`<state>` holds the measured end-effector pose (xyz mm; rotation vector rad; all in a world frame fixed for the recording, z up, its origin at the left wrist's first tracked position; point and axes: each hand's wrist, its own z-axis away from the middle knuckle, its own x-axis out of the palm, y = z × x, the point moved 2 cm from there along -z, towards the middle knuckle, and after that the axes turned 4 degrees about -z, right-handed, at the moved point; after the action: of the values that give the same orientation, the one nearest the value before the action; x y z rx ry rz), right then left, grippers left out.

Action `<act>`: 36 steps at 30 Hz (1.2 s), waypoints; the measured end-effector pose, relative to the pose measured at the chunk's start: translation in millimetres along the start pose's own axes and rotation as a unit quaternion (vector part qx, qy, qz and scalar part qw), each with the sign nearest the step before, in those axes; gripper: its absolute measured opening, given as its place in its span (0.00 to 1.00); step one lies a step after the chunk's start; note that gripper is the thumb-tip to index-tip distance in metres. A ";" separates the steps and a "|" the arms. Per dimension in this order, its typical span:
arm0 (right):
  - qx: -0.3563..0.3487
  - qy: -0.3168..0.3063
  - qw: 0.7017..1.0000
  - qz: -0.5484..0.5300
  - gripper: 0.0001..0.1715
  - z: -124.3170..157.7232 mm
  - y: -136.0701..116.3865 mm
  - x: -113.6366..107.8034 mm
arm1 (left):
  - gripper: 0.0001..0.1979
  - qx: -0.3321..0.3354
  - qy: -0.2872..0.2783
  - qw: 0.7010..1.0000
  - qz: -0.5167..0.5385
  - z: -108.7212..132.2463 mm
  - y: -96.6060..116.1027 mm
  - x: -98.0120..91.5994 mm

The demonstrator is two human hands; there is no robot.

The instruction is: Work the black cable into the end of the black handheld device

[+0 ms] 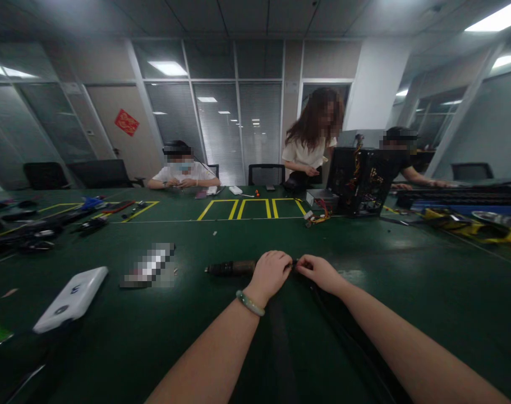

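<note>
A dark cylindrical tool that looks like an electric screwdriver (235, 268) lies across the table in front of me, its narrow black tip pointing left. My left hand (272, 272), with a jade bangle above the wrist, is closed over its right-hand end. Close beside it, my right hand (320, 272) pinches a small dark piece at that same end, apparently the end of a black cable (343, 322). The cable runs from below my right hand toward the near edge. My fingers partly hide where cable and tool meet.
On the left lie a white power bank (72, 297) and a blurred-out phone (152, 266). Tools and parts (40, 227) crowd the far left. An open computer case (356, 179) stands back right, with a power supply (322, 198) beside it. Several people are around the green table (247, 348).
</note>
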<state>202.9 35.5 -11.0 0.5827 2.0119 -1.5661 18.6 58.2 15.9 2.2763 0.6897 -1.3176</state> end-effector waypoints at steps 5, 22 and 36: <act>-0.005 0.003 1.000 0.001 0.10 -0.5 3.0 0.5 | 0.05 0.012 0.003 1.000 0.004 -0.1 -0.3 2.0; 0.003 -0.005 1.000 -0.013 0.09 -0.5 6.5 1.2 | 0.07 -0.012 -0.033 0.999 -0.019 0.0 -1.2 3.2; 0.002 -0.002 1.000 -0.020 0.08 0.7 0.8 0.5 | 0.07 -0.012 -0.025 0.999 -0.021 0.2 -0.9 2.5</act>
<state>203.2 35.0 -12.1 0.5448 2.0300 -1.5934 19.0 59.3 13.5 2.2145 0.7365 -1.3737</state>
